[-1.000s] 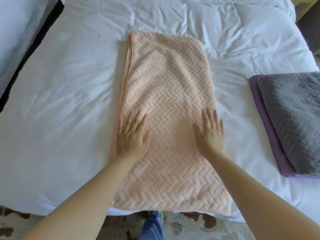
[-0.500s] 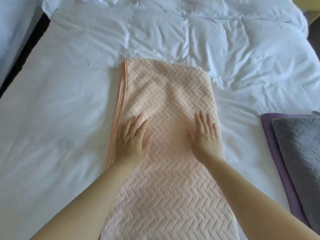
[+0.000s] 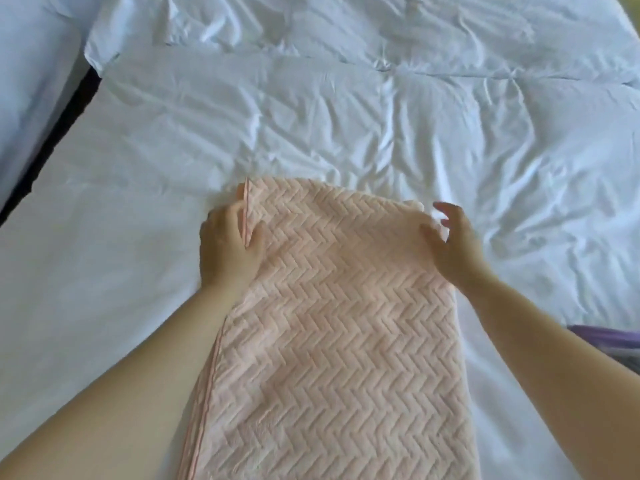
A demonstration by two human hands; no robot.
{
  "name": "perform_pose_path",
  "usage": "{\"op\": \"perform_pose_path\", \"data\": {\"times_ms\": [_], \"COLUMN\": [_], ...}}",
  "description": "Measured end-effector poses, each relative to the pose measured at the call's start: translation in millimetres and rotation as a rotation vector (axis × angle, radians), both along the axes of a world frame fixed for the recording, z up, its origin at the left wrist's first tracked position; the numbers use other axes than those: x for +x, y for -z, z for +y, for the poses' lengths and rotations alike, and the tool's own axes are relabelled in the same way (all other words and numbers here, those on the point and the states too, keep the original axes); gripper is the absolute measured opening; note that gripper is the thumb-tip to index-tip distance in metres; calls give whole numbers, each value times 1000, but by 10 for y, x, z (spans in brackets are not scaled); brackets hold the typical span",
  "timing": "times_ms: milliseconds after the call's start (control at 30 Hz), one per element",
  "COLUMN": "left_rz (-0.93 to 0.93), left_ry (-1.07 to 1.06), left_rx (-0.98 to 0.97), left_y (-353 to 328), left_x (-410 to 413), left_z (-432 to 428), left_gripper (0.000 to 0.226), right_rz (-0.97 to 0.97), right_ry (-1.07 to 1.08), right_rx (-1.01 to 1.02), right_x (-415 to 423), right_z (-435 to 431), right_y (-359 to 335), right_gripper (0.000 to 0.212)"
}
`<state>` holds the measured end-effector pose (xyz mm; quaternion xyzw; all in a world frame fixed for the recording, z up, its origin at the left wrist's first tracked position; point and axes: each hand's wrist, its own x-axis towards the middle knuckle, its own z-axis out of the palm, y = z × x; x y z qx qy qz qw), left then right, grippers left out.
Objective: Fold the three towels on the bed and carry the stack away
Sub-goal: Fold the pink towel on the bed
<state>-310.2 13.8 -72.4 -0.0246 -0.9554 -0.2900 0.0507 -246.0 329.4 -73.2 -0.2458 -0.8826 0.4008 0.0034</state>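
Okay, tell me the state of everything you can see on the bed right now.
Peach towel: long folded strip, lying flat.
Left hand: pinches its far left corner.
Right hand: pinches its far right corner.
Purple towel: mostly out of frame.
White duvet: wrinkled.

Towel [image 3: 339, 341] lengthwise down the middle of the bed [image 3: 104, 254], a grip at each far corner.

The towel lies flat on the bed, running away from the person, with bare bed to its left, to its right and beyond its far end. The left grip [image 3: 228, 244] holds the far left corner, thumb on top; the right grip [image 3: 453, 244] holds the far right corner, thumb on top, fingers past the edge. Each forearm reaches in from the near side along one long edge. Right of the towel and apart from it, cut off by the frame, lies a towel pile [image 3: 609, 336]. Left of the bed, across a narrow gap [image 3: 52, 133], stands a second bed [image 3: 31, 81].
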Motion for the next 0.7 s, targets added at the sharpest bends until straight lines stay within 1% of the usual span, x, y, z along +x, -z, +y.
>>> {"op": "perform_pose_path", "data": {"times_ms": [33, 67, 100, 133, 200, 233, 267, 333, 367, 433, 500, 567, 633, 700], "left_rz": [-63, -119, -170, -231, -356, -390, -400, -380, -374, -382, -395, -403, -404, -379], "left_ry": [-44, -79, -110, -138, -175, -179, -182, -199, -206, -212, -212, -236, -252, -261], "left_rx": [26, 51, 91, 153, 294, 308, 279, 210, 200, 190, 178, 224, 250, 273], "left_y": [-11, -13, -3, 13, 62, 83, 102, 120, 129, 165, 190, 190, 189, 192], "left_x": [-165, -311, -439, -547, -687, -718, -736, -766, -781, -810, -840, -861, -879, -897], "left_z": [67, 123, 160, 178, 178, 168, 150, 111, 97, 84, 103, 150, 182, 177], "left_gripper": [51, 59, 64, 68, 70, 70, 70, 70, 67, 58, 41, 24, 21, 19], "right_rz": [-11, -41, -83, -133, -252, -293, -297, -228, -205, -226, -287, -353, -396, -365], "right_ry": [62, 79, 31, -69, -280, -342, -353, -270, -231, -214, -234, -287, -347, -349], "right_rx": [-133, -194, -194, -172, -128, -97, -54, 71, 131, 179, 194, 264, 324, 329], "right_x": [-148, -263, -339, -375, -372, -344, -310, -254, -236, -221, -242, -282, -353, -473], "right_z": [25, 52, 71, 78, 40, 3, -30, -91, -110, -108, -91, -107, -99, 6], "right_y": [-57, -109, -161, -212, -271, -255, -208, -105, -63, 10, 48, 76, 91, 35], "right_gripper": [31, 21, 13, 11, 15, 17, 16, 11, 11, 12, 12, 13, 15, 20]}}
